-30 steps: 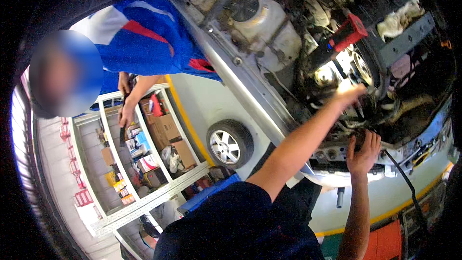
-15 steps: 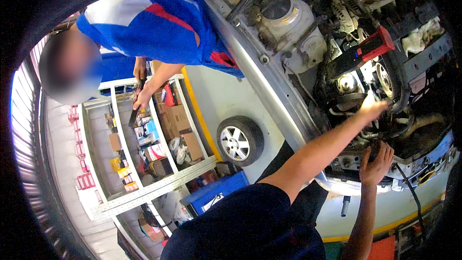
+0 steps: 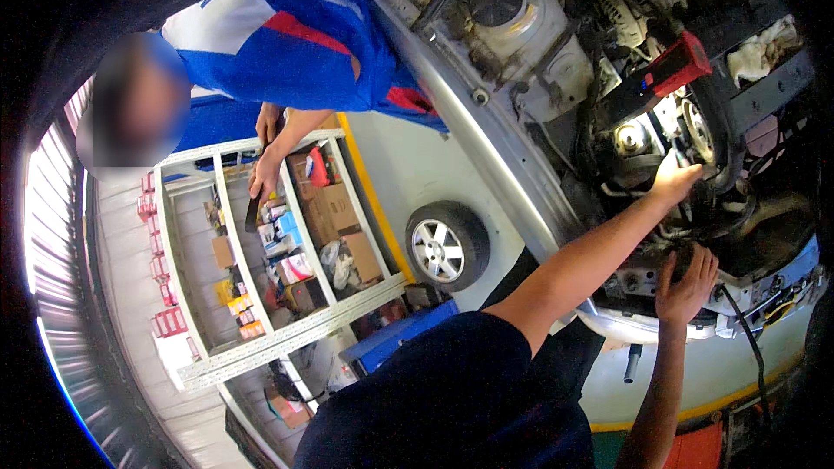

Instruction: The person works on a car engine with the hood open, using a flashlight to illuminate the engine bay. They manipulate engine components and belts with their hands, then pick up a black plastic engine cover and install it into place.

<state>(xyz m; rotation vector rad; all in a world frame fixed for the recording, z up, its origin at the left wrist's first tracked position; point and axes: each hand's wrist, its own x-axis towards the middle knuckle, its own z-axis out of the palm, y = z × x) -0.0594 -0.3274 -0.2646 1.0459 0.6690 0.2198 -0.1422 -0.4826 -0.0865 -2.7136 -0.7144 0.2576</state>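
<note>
My left hand (image 3: 678, 179) reaches down into the engine bay, beside the brightly lit pulleys. Its fingers are closed in a pinch near the right-hand pulley (image 3: 697, 132); what they hold, if anything, is too small to make out. My right hand (image 3: 688, 285) lies on the front crossmember (image 3: 638, 282) of the car, fingers apart and bent over its edge, with their tips partly hidden. A red and black work light (image 3: 678, 68) rests above the pulleys and shines on them. A second round pulley (image 3: 632, 137) sits left of my left hand.
A co-worker in a blue shirt (image 3: 287, 43) stands beyond the silver fender (image 3: 469, 130), holding a dark flat tool (image 3: 252, 214) over a white shelf rack (image 3: 287, 321) of boxes. A wheel (image 3: 447, 246) lies on the floor. A black cable (image 3: 749, 339) hangs at the front.
My left hand has turned slightly, its fingers pointing farther up beside the pulley. The right hand stays on the crossmember. The view has shifted a little, and the co-worker's hands remain over the rack.
</note>
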